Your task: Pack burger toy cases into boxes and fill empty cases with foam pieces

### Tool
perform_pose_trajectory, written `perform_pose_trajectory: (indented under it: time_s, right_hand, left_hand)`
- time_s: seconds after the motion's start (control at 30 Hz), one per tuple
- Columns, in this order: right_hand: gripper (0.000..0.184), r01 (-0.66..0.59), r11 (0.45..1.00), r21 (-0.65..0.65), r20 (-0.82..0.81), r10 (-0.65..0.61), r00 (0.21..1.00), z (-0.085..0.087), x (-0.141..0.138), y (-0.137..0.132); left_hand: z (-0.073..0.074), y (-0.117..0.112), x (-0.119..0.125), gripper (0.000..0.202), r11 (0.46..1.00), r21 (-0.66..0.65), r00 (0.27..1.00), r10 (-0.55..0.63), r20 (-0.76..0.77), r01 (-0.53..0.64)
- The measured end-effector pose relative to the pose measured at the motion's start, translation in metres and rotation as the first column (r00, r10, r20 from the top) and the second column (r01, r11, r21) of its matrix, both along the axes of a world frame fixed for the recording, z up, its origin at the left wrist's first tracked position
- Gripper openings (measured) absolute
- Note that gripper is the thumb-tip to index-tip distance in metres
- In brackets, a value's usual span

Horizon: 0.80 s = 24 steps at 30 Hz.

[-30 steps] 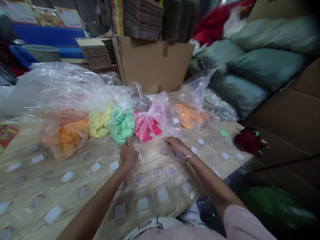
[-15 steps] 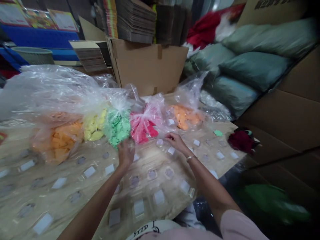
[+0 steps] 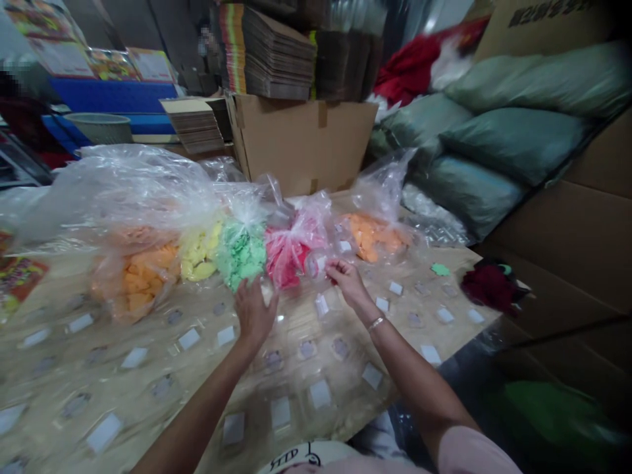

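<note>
My right hand (image 3: 348, 283) pinches a small clear plastic packet (image 3: 315, 264) with something whitish in it, just in front of a bag of pink pieces (image 3: 285, 253). My left hand (image 3: 255, 309) is open, thumb apart from the fingers, close to the near side of a bag of green pieces (image 3: 243, 257); whether it touches the bag I cannot tell. Below the hands, clear packets lie spread over the wooden table (image 3: 296, 313), some with a white card (image 3: 320, 394), others with a greyish round piece (image 3: 307, 347).
Bags of yellow pieces (image 3: 200, 257) and orange pieces (image 3: 148, 276) sit at left, another orange bag (image 3: 372, 237) at right. Behind stands a cardboard box (image 3: 306, 141) bearing stacked flat cartons (image 3: 279, 56). Stuffed sacks (image 3: 513, 141) and a dark red cloth bundle (image 3: 488, 284) are at right.
My left hand has opened and drawn back slightly from the green bag. The clear packet at my right fingertips is now lifted towards the pink bag. The view has shifted slightly left.
</note>
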State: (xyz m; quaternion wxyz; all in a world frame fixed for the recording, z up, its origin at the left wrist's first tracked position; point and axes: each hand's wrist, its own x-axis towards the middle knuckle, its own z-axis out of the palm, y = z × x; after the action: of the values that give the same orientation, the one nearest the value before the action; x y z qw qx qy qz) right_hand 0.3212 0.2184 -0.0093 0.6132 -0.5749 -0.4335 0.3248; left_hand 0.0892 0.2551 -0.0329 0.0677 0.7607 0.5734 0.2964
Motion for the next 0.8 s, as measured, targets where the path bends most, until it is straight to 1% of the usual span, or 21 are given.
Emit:
perform_pose_trajectory:
  time_s: [0.07, 0.1, 0.13, 0.2, 0.27, 0.3, 0.33, 0.37, 0.4, 0.43, 0.47, 0.5, 0.53, 0.57, 0.6, 0.63, 0.67, 0.7, 0.73, 0.77, 0.8]
  right_hand:
    - [0.032, -0.024, 1.000, -0.005, -0.015, 0.024, 1.000, 0.000, -0.016, -0.004]
    - [0.031, -0.036, 0.999, -0.004, -0.019, 0.036, 0.999, 0.000, -0.025, -0.005]
    - [0.030, -0.048, 0.999, 0.000, -0.019, 0.048, 0.999, -0.001, -0.034, -0.005]
    - [0.027, -0.058, 0.998, 0.013, -0.008, 0.058, 0.998, -0.002, -0.046, -0.005]
    - [0.024, -0.045, 0.999, 0.029, 0.015, 0.044, 0.999, -0.002, -0.051, -0.005]
    - [0.024, -0.028, 0.999, 0.038, 0.027, 0.027, 0.999, -0.002, -0.050, -0.006]
    - [0.023, -0.006, 0.999, 0.045, 0.038, 0.005, 0.999, -0.001, -0.048, -0.008]
    - [0.023, 0.014, 0.999, 0.045, 0.042, -0.016, 0.999, 0.000, -0.045, -0.010]
    - [0.024, 0.025, 0.999, 0.037, 0.035, -0.026, 0.999, 0.001, -0.043, -0.013]
    - [0.025, 0.021, 1.000, 0.021, 0.012, -0.021, 1.000, 0.002, -0.042, -0.017]
    - [0.026, -0.002, 1.000, -0.002, -0.029, 0.002, 1.000, 0.003, -0.044, -0.021]
    - [0.026, -0.045, 0.999, -0.028, -0.077, 0.043, 0.996, 0.003, -0.047, -0.026]
    - [0.027, -0.099, 0.994, -0.044, -0.119, 0.093, 0.988, 0.004, -0.053, -0.030]
    - [0.026, -0.147, 0.988, -0.045, -0.139, 0.140, 0.980, 0.004, -0.060, -0.034]
    - [0.025, -0.179, 0.983, -0.035, -0.133, 0.173, 0.976, 0.004, -0.067, -0.038]
    - [0.024, -0.192, 0.981, -0.021, -0.104, 0.189, 0.976, 0.003, -0.074, -0.041]
    - [0.023, -0.187, 0.982, -0.008, -0.063, 0.186, 0.980, 0.003, -0.080, -0.043]
    - [0.022, -0.171, 0.985, -0.001, -0.024, 0.171, 0.985, 0.002, -0.085, -0.044]
    - [0.021, -0.154, 0.988, -0.003, 0.001, 0.154, 0.988, 0.001, -0.089, -0.045]
    - [0.021, -0.141, 0.990, -0.015, 0.015, 0.141, 0.990, 0.000, -0.092, -0.046]
    - [0.021, -0.122, 0.992, -0.023, 0.028, 0.123, 0.992, 0.000, -0.094, -0.047]
  left_hand:
    - [0.016, -0.018, 0.002, 0.061, 0.993, 0.089, 0.997, -0.075, 0.009, 0.074]
    - [0.019, -0.024, 0.002, 0.064, 0.989, 0.104, 0.995, -0.104, -0.001, 0.104]
    - [0.020, -0.028, 0.002, 0.067, 0.986, 0.099, 0.991, -0.129, -0.030, 0.131]
    - [0.012, -0.028, -0.003, 0.064, 0.985, 0.026, 0.979, -0.166, -0.117, 0.170]
    - [0.000, -0.021, -0.012, 0.050, 0.982, -0.088, 0.972, -0.180, -0.153, 0.168]
    - [-0.006, -0.017, -0.017, 0.042, 0.979, -0.131, 0.977, -0.173, -0.127, 0.156]
    - [-0.008, -0.015, -0.021, 0.036, 0.976, -0.157, 0.984, -0.165, -0.061, 0.154]
    - [-0.009, -0.015, -0.023, 0.035, 0.969, -0.174, 0.985, -0.167, 0.048, 0.173]
    - [-0.006, -0.018, -0.023, 0.038, 0.956, -0.196, 0.964, -0.181, 0.197, 0.219]
    - [-0.001, -0.023, -0.021, 0.045, 0.925, -0.233, 0.905, -0.200, 0.375, 0.301]
    - [0.006, -0.031, -0.017, 0.054, 0.865, -0.282, 0.800, -0.200, 0.565, 0.415]
    - [0.013, -0.040, -0.011, 0.062, 0.768, -0.330, 0.659, -0.154, 0.736, 0.549]
    - [0.021, -0.049, -0.005, 0.065, 0.644, -0.361, 0.510, -0.054, 0.858, 0.675]
    - [0.027, -0.059, 0.001, 0.065, 0.525, -0.363, 0.383, 0.076, 0.921, 0.769]
    - [0.032, -0.068, 0.006, 0.063, 0.436, -0.349, 0.289, 0.200, 0.936, 0.829]
    - [0.035, -0.076, 0.009, 0.059, 0.389, -0.334, 0.226, 0.298, 0.927, 0.859]
    - [0.037, -0.083, 0.011, 0.056, 0.374, -0.328, 0.187, 0.366, 0.912, 0.868]
    - [0.038, -0.089, 0.011, 0.057, 0.376, -0.323, 0.161, 0.402, 0.902, 0.868]
    - [0.039, -0.093, 0.011, 0.060, 0.387, -0.317, 0.144, 0.414, 0.899, 0.866]
    - [0.040, -0.096, 0.009, 0.064, 0.396, -0.316, 0.140, 0.413, 0.900, 0.862]
    - [0.040, -0.098, 0.008, 0.069, 0.417, -0.322, 0.146, 0.402, 0.904, 0.850]
